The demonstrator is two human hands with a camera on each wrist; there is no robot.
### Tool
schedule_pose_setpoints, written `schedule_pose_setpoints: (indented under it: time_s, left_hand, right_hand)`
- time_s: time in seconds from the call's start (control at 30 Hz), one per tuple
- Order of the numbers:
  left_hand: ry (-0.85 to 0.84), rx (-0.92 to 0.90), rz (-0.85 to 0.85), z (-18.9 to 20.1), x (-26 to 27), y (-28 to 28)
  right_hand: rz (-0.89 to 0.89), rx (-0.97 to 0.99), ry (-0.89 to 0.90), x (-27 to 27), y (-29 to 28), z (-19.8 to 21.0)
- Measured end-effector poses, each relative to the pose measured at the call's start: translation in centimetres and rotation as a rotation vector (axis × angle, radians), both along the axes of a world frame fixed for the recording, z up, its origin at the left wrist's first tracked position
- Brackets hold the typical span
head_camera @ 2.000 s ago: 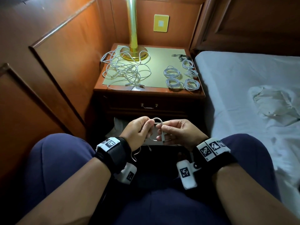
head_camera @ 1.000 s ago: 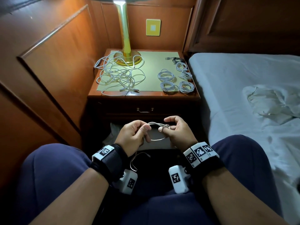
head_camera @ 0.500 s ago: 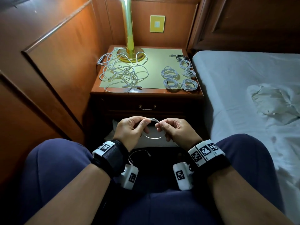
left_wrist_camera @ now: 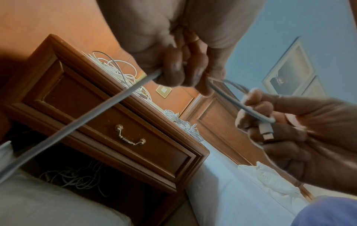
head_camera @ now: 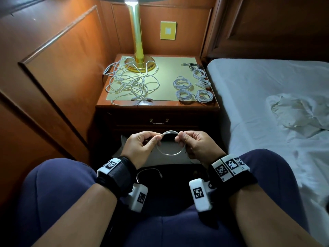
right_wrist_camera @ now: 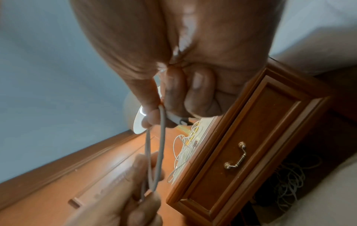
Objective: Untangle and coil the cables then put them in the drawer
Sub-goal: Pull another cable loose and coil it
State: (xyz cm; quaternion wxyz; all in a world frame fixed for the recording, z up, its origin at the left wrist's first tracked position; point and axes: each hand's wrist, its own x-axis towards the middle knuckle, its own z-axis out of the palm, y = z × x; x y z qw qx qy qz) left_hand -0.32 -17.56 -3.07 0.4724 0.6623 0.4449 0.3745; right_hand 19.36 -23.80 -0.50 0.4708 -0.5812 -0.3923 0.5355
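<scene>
1. My left hand (head_camera: 140,148) pinches one side of a white cable (head_camera: 169,154), thumb against forefinger; the other fingers are curled.
2. My right hand (head_camera: 197,145) pinches the opposite side of the same cable, which forms a small loop between both hands, above my lap.
3. In the left wrist view a connector (left_wrist_camera: 266,133) lies against my right fingers (left_wrist_camera: 257,107).
4. A loose tail of the cable (head_camera: 151,171) trails below my left wrist.
5. On the counter (head_camera: 178,105), a tangled pile of white cables (head_camera: 131,84) lies at the left, touching the lamp base (head_camera: 139,64).
6. Coiled cables (head_camera: 193,87) sit at the right of the counter, well apart from the tangle.
7. The drawer (head_camera: 158,121) beneath the counter top is closed.
8. The bed (head_camera: 267,95) lies to my right.
</scene>
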Motion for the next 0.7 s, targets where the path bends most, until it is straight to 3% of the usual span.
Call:
schedule_pose_setpoints:
  time_s: [0.2, 0.43, 0.53, 0.7]
  left_hand:
    - [0.115, 0.136, 0.122, 0.1, -1.9, 1.9]
    - [0.235, 0.251, 0.433, 0.3, -4.4, 3.9]
    - [0.307, 0.295, 0.374, 0.2, -4.1, 3.4]
    - [0.323, 0.379, 0.122, -0.3, -2.8, 2.1]
  right_hand:
    - [-0.223, 0.051, 0.247, 1.7, 0.1, 1.2]
    - [-0.435, 0.121, 0.289, 4.4, 0.0, 2.1]
    - [-0.444, 0.149, 0.232, 4.0, -0.2, 2.0]
    - [-0.358, 0.194, 0.088, 2.9, -0.1, 1.4]
